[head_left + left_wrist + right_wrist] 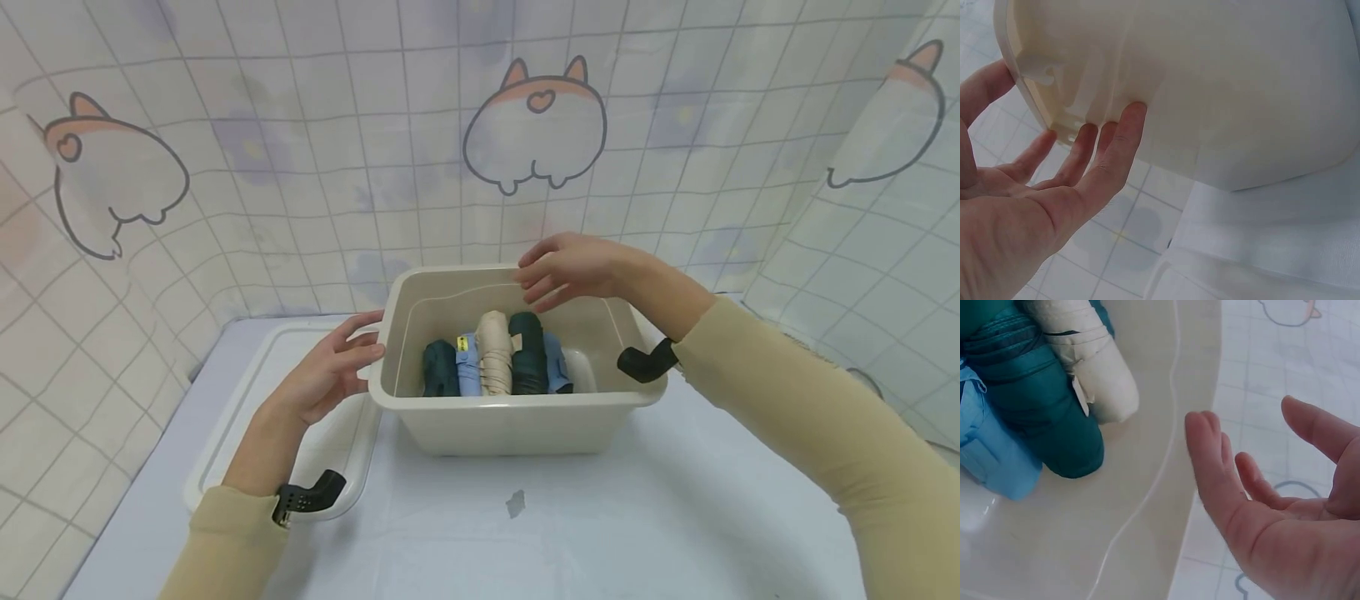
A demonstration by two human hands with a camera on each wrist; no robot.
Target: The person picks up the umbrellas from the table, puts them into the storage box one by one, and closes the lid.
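A cream plastic bin [517,429] stands on the table, uncovered. Inside it several rolled fabric bundles lie side by side: dark green [440,369], light blue [468,371], beige [495,354], another dark green [528,354] and another blue [556,364]. At the bin's left end is my left hand [330,371]; its spread fingers touch the outer wall and rim, loosely bent, as the left wrist view also shows. My right hand [573,271] hovers over the bin's far rim with relaxed fingers and holds nothing. In the right wrist view the bundles lie apart from its fingertips [1202,425].
A white lid [322,458] lies flat on the table [450,533] under my left forearm. A small grey patch [516,503] marks the cloth in front of the bin. Behind stands a checked curtain [300,167] with cartoon animals. A cable [866,381] runs at the right.
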